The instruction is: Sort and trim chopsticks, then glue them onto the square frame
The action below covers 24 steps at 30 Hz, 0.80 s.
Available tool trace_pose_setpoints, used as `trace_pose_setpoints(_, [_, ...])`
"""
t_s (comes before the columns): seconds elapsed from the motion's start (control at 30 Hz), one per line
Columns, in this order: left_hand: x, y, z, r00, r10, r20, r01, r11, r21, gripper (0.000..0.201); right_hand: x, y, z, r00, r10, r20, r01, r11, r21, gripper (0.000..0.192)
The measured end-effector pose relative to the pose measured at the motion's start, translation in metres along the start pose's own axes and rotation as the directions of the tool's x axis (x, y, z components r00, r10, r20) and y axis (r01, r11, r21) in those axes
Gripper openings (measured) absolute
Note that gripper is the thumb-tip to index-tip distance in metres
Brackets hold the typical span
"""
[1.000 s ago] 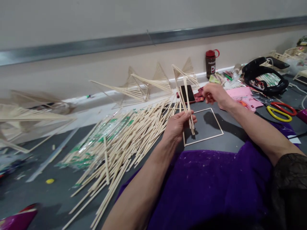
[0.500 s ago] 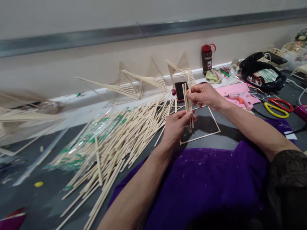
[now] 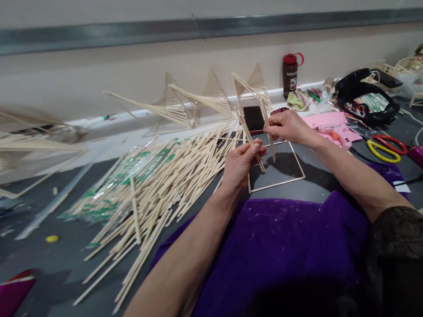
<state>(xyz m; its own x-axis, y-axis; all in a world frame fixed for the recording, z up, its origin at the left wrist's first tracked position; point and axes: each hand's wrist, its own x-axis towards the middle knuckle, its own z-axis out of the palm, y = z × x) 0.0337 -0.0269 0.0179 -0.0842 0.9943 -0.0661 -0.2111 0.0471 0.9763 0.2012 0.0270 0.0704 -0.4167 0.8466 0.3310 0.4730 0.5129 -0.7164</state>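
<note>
My left hand (image 3: pixel 243 160) is closed on a few thin wooden sticks (image 3: pixel 246 130), which slant up to the left. In my right hand (image 3: pixel 287 127) is another wooden stick (image 3: pixel 272 149), pinched near its upper part and held nearly upright; whether it is one stick or two pressed together I cannot tell. Beneath both hands, a four-sided frame of sticks (image 3: pixel 277 184) lies on the dark table. A large loose pile of wooden sticks (image 3: pixel 172 185) spreads to the left of my left hand, partly over clear plastic bags with green print (image 3: pixel 132 176).
Stick models (image 3: pixel 185 112) lean along the wall. Behind my hands lies a phone (image 3: pixel 254 118). To the right are a bottle (image 3: pixel 290 77), a pink glue gun (image 3: pixel 337 134), scissors (image 3: pixel 383 152) and a black headband-like device (image 3: pixel 366 99). A purple cloth (image 3: pixel 274 246) covers my lap.
My hands have moved apart. The sticks, bunched together before, are now split between them, with the left hand's sticks tilted further left. The view has shifted slightly.
</note>
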Motion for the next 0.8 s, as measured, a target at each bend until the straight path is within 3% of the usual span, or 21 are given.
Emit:
trace_pose_setpoints(0.13, [-0.001, -0.001, 0.0, 1.0, -0.008, 0.011, 0.008, 1.0, -0.002, 0.05, 0.001, -0.001, -0.003, 0.998, -0.01, 0.061, 0.011, 1.0, -0.014, 0.017])
trace_pose_setpoints(0.3, [-0.003, -0.003, 0.0, 1.0, 0.002, 0.032, -0.002, 1.0, -0.003, 0.054, -0.001, -0.012, -0.006, 1.0, 0.004, 0.029, -0.002, 0.997, -0.076, 0.017])
trace_pose_setpoints(0.43, [-0.003, 0.003, -0.001, 0.997, 0.015, 0.075, -0.011, 0.999, -0.044, 0.053, -0.003, -0.021, -0.009, 0.989, 0.14, 0.046, -0.147, 0.961, 0.235, 0.017])
trace_pose_setpoints(0.53, [-0.003, 0.013, -0.004, 0.975, -0.011, 0.221, 0.025, 0.998, -0.063, 0.049, -0.003, -0.024, -0.01, 0.964, 0.21, 0.16, -0.26, 0.863, 0.434, 0.018])
trace_pose_setpoints(0.67, [-0.008, 0.022, -0.008, 0.914, -0.064, 0.401, 0.063, 0.998, 0.017, 0.04, -0.003, -0.021, -0.005, 0.951, 0.23, 0.206, -0.304, 0.816, 0.492, 0.021])
trace_pose_setpoints(0.73, [-0.012, 0.022, -0.007, 0.895, -0.087, 0.437, 0.062, 0.995, 0.072, 0.038, -0.004, -0.02, 0.001, 0.947, 0.216, 0.237, -0.309, 0.812, 0.495, 0.02])
trace_pose_setpoints(0.8, [-0.014, 0.021, -0.004, 0.903, -0.104, 0.416, 0.061, 0.992, 0.114, 0.037, -0.005, -0.021, 0.005, 0.942, 0.214, 0.259, -0.318, 0.817, 0.48, 0.018])
